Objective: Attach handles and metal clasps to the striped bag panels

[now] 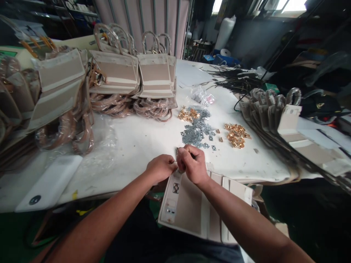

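Note:
A beige bag panel [192, 204] lies tilted over my lap, against the table's front edge. My left hand [162, 168] is closed, pinching its upper corner. Right beside it, my right hand [193, 162] is curled in a fist around a small metal-ended tool [177, 149], mostly hidden by the fingers. Along the panel's left strip sit a square metal plate [176, 188] and a slot with metal prongs [171, 211]. Just beyond my hands are a heap of grey metal plates [196, 131] and two piles of gold-coloured fittings, one at the right [236, 135] and one behind [188, 114].
Stacks of beige bag pieces with plastic-wrapped handles [156, 76] line the left and back of the white table [131, 146]. More bag pieces [270, 109] stand at the right. Dark strips [233, 80] lie at the back. A white flat object [51, 182] rests at front left.

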`<state>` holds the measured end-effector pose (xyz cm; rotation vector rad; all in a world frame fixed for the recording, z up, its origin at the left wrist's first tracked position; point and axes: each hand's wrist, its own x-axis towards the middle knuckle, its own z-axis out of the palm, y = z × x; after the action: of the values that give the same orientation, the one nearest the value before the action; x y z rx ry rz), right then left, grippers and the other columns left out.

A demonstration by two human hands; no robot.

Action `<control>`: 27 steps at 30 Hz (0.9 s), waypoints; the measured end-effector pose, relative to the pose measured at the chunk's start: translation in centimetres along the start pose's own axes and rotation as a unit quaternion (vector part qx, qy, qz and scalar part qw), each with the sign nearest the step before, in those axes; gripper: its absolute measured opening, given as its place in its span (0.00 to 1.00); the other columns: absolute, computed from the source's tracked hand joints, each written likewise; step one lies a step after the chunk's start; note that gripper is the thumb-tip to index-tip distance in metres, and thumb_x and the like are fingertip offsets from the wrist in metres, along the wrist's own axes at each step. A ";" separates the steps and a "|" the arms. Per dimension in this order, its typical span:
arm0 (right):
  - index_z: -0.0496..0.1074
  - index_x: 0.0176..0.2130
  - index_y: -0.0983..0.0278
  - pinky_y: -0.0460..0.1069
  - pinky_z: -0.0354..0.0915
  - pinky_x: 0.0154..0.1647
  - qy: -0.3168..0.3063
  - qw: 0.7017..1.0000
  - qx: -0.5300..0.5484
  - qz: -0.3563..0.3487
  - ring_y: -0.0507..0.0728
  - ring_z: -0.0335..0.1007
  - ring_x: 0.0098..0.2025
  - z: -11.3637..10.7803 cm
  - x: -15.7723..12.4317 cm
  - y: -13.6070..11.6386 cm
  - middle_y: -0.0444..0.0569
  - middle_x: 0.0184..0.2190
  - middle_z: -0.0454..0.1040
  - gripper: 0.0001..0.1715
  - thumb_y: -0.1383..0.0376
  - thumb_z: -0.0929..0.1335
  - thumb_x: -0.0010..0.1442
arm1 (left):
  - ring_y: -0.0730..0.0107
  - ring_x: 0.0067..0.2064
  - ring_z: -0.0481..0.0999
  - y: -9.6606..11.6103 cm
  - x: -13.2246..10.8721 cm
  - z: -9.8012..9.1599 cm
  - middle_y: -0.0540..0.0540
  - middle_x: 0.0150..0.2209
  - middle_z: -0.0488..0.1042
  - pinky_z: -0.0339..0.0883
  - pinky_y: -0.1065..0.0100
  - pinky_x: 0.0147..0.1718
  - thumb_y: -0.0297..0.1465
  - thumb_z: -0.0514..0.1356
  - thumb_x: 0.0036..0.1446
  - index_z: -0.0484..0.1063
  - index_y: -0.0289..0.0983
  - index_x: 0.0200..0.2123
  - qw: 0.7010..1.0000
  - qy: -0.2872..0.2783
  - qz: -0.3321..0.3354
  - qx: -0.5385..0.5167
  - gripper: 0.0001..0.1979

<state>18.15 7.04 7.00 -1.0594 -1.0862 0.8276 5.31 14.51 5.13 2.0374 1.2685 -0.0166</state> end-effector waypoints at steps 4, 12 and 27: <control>0.62 0.20 0.60 0.48 0.58 0.23 -0.018 1.000 -0.003 -0.021 0.50 0.59 0.18 -0.1 0.7 -2.3 0.40 0.15 0.65 0.32 0.50 0.70 0.71 | 0.65 0.28 0.71 -0.2 -0.1 0.0 0.50 0.23 0.73 0.51 0.65 0.28 0.39 0.61 0.58 0.72 0.40 0.24 1.000 -0.003 0.007 -0.009 0.13; 0.61 0.20 0.60 0.48 0.58 0.23 0.006 1.000 -0.021 -0.013 0.50 0.57 0.19 0.0 -0.4 -1.0 0.40 0.15 0.63 0.32 0.50 0.70 0.71 | 0.65 0.28 0.69 -0.4 -0.1 0.1 0.51 0.23 0.71 0.51 0.64 0.28 0.42 0.61 0.59 0.72 0.41 0.24 1.000 -0.003 0.007 -0.008 0.14; 0.61 0.22 0.60 0.47 0.57 0.22 -0.045 0.998 -0.034 -0.004 0.50 0.57 0.19 1.8 1.7 -1.4 0.39 0.16 0.63 0.30 0.51 0.70 0.69 | 0.68 0.21 0.68 -0.8 0.0 -0.1 0.51 0.17 0.69 0.57 0.67 0.27 0.36 0.56 0.64 0.75 0.37 0.28 0.998 -0.041 0.019 -0.038 0.15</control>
<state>16.92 8.59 9.01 -1.0823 -1.2005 0.8443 4.70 14.78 4.74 1.9743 1.1623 -0.0335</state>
